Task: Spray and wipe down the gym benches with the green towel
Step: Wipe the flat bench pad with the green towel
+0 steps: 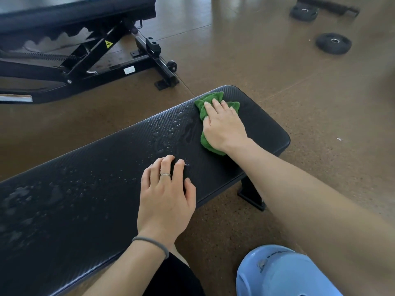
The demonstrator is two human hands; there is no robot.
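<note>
Right hand (224, 127) (flat) on green towel (211, 103)

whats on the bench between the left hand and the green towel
Only spray droplets on the bare black bench pad, between the left hand and green towel, in the head view.

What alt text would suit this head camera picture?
A person's right hand presses a green towel on the far end of a black bench beaded with spray droplets, while the left hand rests on the pad. Another bench and two weight plates lie beyond.
</note>
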